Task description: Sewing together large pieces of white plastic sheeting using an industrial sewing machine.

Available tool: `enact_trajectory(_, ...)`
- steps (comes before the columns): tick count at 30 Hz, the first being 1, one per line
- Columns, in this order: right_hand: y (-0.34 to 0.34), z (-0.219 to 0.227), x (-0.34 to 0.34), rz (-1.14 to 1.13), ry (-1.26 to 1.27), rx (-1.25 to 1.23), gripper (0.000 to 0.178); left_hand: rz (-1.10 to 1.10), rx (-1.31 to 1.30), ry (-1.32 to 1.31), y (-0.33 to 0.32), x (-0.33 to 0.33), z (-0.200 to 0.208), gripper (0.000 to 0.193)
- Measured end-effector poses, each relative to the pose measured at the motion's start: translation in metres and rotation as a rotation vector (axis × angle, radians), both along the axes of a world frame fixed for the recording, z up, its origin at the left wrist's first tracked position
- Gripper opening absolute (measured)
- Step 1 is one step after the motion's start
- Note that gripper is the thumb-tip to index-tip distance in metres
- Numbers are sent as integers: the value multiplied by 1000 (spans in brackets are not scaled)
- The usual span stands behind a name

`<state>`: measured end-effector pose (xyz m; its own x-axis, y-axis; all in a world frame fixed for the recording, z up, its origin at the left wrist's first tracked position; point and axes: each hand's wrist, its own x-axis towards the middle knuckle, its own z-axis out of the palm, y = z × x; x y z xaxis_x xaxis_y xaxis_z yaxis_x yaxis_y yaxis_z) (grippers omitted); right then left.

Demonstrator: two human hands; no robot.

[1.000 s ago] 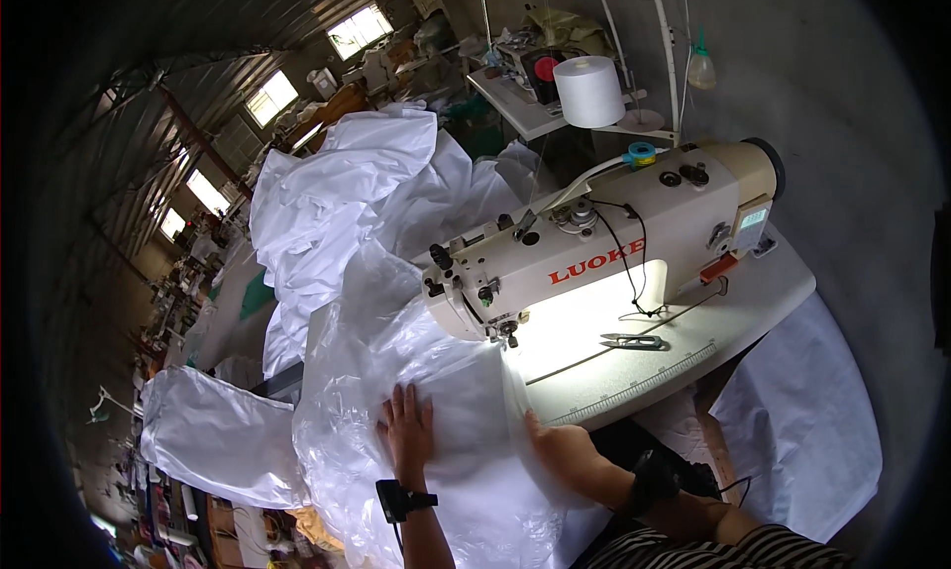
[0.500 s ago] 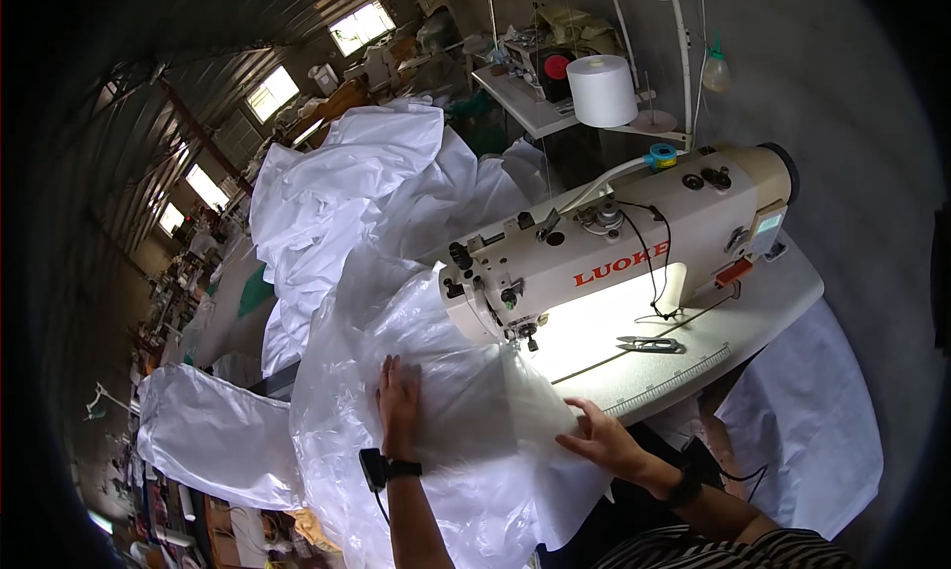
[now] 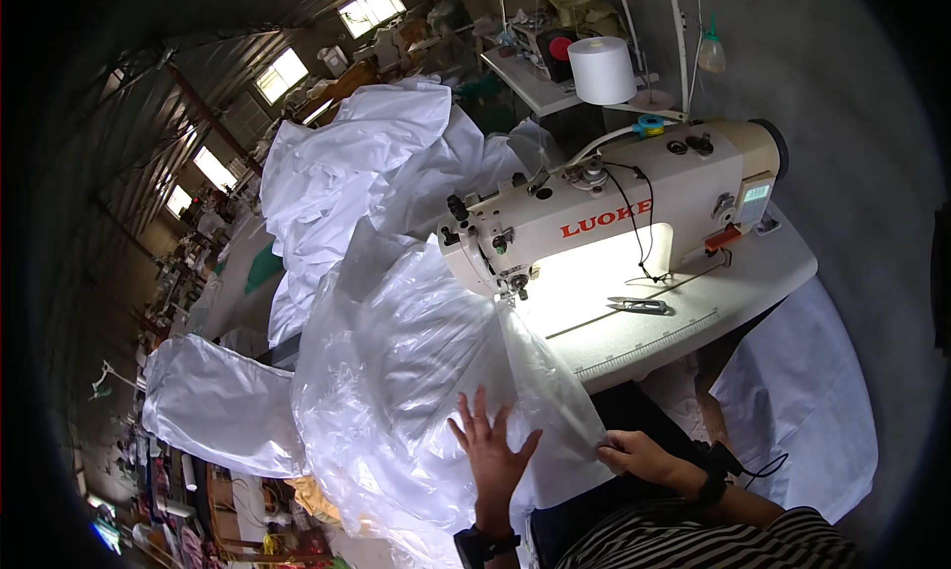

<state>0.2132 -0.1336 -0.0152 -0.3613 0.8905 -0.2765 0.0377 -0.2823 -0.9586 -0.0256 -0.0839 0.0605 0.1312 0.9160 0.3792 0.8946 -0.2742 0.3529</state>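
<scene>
- the translucent white plastic sheet (image 3: 416, 371) lies bunched over the front left edge of the pale sewing table (image 3: 753, 272) and spills down toward the floor on the left.
- its long axis runs from the needle area of the cream industrial sewing machine (image 3: 604, 212) diagonally down toward the person's lap.
- the left hand (image 3: 490, 445) rests flat on top of the sheet, fingers spread, palm down.
- the right hand (image 3: 639, 452) grips the near right edge of the sheet, fingers curled around the fold; whether thumb and forefinger pinch it cannot be told.
- the sheet extends away from both hands, up and forward to the presser foot; the left hand is the nearer to the needle.
- a small pair of metal thread snips (image 3: 639, 304) lies on the lit table bed, right of the needle, well apart from both hands.
- a white thread cone (image 3: 602, 69) stands behind the machine.
- a heap of opaque white fabric (image 3: 347, 163) is piled beyond the machine head, on the left.
</scene>
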Motion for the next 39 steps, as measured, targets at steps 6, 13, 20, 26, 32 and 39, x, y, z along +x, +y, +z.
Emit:
enact_trajectory(6,15,25,23,92,-302,140,35,-216,-23,-67,-49,65,-8,15)
enact_trajectory(13,42,46,-9,-171,-372,438,50,-782,-609,-323,-101,87,-22,25)
enact_trajectory(20,26,50,-12,-166,-652,844,42,243,-1395,-2073,-152,22,-80,27)
enact_trajectory(26,28,49,-38,101,-1019,814,52,236,-833,-1933,-112,-70,-78,30)
enact_trajectory(32,59,54,-66,189,-1153,778,52,225,-278,-1816,-55,-178,-30,33)
enact_trajectory(39,135,50,-89,64,-1099,776,52,98,-220,-1832,17,-237,-26,38)
